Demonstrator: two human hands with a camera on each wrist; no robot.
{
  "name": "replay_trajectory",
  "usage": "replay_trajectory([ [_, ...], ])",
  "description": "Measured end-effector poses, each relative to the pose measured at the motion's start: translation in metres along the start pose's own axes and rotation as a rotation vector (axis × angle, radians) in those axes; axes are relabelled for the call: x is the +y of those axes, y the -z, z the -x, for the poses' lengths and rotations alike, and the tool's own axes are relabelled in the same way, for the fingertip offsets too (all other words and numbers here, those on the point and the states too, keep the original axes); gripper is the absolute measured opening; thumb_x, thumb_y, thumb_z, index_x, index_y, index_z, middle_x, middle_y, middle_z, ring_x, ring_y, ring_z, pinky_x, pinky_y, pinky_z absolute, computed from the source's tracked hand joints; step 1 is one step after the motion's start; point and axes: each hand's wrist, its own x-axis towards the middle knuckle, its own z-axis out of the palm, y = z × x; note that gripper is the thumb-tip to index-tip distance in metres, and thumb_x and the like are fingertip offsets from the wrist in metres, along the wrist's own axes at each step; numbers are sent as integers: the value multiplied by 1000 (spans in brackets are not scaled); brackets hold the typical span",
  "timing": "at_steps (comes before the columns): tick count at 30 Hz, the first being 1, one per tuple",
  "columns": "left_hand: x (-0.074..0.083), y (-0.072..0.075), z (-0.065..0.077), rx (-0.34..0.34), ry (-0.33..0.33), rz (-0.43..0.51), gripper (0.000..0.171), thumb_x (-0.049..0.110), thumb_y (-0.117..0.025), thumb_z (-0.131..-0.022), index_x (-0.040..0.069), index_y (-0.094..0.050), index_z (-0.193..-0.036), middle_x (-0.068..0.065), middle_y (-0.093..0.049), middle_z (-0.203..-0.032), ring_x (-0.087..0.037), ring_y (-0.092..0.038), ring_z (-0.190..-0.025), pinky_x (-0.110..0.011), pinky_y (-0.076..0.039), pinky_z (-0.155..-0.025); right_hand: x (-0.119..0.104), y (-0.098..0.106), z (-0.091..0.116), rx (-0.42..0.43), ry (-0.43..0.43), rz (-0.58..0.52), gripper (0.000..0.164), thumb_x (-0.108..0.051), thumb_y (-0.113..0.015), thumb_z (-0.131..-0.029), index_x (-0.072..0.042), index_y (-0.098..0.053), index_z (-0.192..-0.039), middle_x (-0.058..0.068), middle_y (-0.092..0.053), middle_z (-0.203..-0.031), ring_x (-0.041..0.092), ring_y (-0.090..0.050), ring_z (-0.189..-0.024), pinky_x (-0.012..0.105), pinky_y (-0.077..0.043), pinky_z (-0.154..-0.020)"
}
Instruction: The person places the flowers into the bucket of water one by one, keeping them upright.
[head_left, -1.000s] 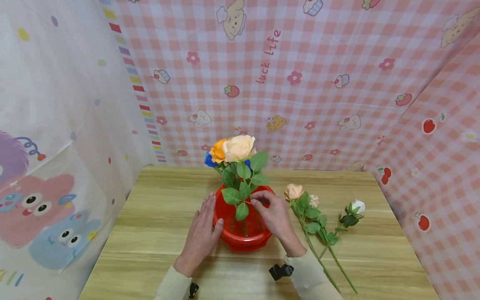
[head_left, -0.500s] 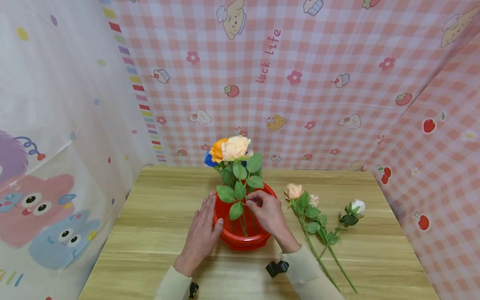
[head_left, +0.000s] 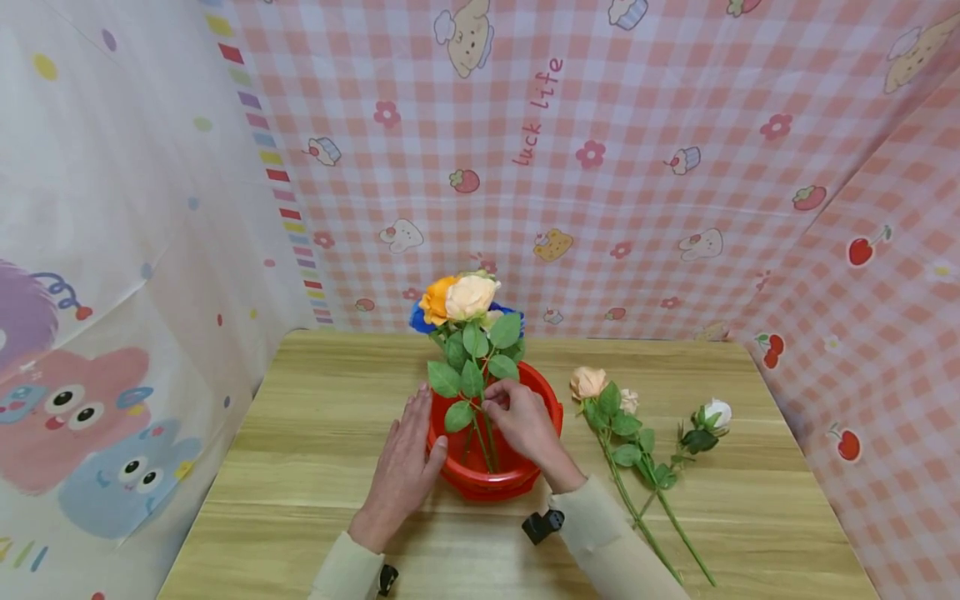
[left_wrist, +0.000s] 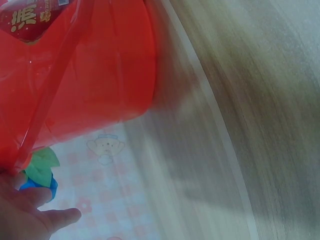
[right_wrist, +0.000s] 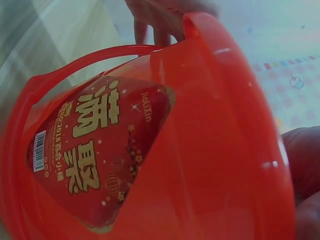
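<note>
A red plastic bucket (head_left: 491, 480) stands mid-table with artificial roses in it. My right hand (head_left: 523, 421) is over its right side, thumb and fingertips pinching the leafy stem of a cream rose (head_left: 471, 297); the stem's lower end is inside the bucket. Behind that bloom are an orange rose (head_left: 437, 302) and blue flowers (head_left: 422, 319), partly hidden. Fingers straight, my left hand (head_left: 405, 454) lies against the bucket's left rim. In the right wrist view, the bucket wall hides most of the right hand (right_wrist: 307, 172) and shows a dark red label (right_wrist: 95, 145).
To the right of the bucket lie two peach roses, a larger one (head_left: 588, 384) and a smaller one (head_left: 628, 402), with long crossing stems. A white rose (head_left: 716, 414) lies farther right. A checked cloth (head_left: 645, 217) hangs behind the wooden table (head_left: 300, 467).
My right hand has moved left with the cream rose's stem, and its leaves have shifted left and slightly down. The left hand has stayed at the bucket's rim.
</note>
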Motion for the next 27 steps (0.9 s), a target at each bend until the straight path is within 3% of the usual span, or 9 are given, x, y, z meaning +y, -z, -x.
replay_trajectory([
  [8, 0, 0, 0, -11, 14, 8, 69, 30, -49, -106, 4, -24, -164, -12, -27, -170, -38, -30, -153, -67, -31, -116, 1, -4, -6, -5, -40, 58, 6, -9, -71, -96, -5, -72, -101, 2, -68, -84, 14, -64, -65, 27, -51, -56],
  [16, -1, -2, 0, 4, 1, 8, 69, 27, -51, -105, 4, -24, -164, -12, -27, -169, -39, -31, -152, -67, -31, -116, 1, -3, -5, -32, -59, 93, 12, -13, -71, -95, -7, -76, -104, 1, -72, -88, 14, -63, -75, 29, -53, -65],
  [23, -3, -5, 0, 48, -30, -3, 69, 25, -52, -103, 2, -26, -163, -15, -31, -167, -41, -35, -150, -67, -33, -114, -4, 5, 8, -8, 7, 98, 23, -21, -70, -96, -7, -76, -113, 2, -76, -98, 20, -72, -92, 39, -58, -80],
  [27, -2, -3, 0, 31, -13, 9, 72, 27, -52, -104, 2, -22, -164, -15, -29, -168, -39, -32, -152, -66, -31, -116, -5, 10, 18, 30, 34, 56, 28, -22, -68, -98, -5, -74, -119, 4, -77, -104, 23, -73, -98, 44, -59, -86],
])
